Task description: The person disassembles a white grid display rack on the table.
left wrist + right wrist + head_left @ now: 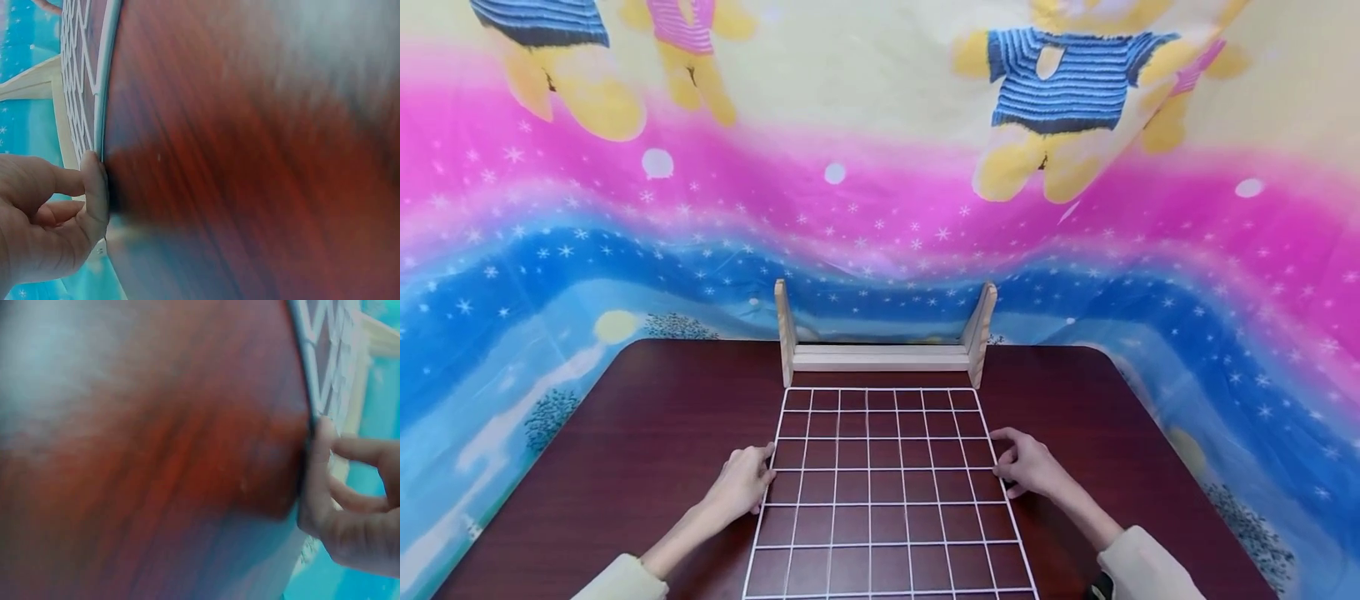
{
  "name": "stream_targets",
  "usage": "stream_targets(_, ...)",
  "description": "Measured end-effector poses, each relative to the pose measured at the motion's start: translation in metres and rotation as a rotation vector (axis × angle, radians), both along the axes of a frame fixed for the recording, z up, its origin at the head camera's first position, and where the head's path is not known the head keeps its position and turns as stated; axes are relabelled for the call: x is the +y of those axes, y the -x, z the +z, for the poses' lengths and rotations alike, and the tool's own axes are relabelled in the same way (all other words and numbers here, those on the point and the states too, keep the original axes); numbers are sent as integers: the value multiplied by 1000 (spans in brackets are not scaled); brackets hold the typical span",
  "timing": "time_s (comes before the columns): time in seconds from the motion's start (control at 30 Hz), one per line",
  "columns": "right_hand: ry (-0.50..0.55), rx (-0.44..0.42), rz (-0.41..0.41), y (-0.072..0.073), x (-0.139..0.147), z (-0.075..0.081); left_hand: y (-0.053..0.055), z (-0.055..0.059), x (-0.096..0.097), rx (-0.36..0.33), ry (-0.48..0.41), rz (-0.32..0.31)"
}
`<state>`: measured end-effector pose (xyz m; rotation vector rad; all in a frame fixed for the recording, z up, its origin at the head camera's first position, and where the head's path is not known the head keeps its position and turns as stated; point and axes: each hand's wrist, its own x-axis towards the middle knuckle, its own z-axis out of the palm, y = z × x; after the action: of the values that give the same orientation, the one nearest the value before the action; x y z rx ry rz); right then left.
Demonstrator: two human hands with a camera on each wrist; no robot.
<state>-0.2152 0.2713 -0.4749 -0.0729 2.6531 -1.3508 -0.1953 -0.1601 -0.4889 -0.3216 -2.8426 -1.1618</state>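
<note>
A white wire grid panel (868,469) lies lengthwise over the dark red table, its near end cut off by the bottom of the head view. My left hand (741,482) pinches its left side wire between thumb and fingers. Opposite, my right hand (1032,467) holds the right side wire in a similar pinch. Just beyond the grid's far edge stands a pale wooden frame (880,358), two upright side pieces joined by a low crossbar. Whether the grid touches the table or is slightly raised, I cannot tell.
The dark red wooden table (677,392) has rounded far corners. Behind and around it hangs a colourful cloth (865,217) printed with bears and snowflakes, reaching down past the table's edges on both sides.
</note>
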Motion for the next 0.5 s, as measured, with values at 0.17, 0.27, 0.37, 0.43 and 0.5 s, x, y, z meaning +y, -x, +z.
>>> stream_targets(0.17,-12,-48,51,-5,7,10,4,2,6,13,28,-34)
stream_targets(0.27,-28,-37,70,-10,8,11,5,5,9,15,79,-45)
stream_targets(0.37,-85,26,88,-14,7,8,4,7,12,9,144,-47)
stream_targets(0.43,-132,76,94,-16,6,5,2,8,13,-6,170,-42)
stream_targets(0.5,-177,103,96,-17,4,5,-1,9,15,-45,169,-33)
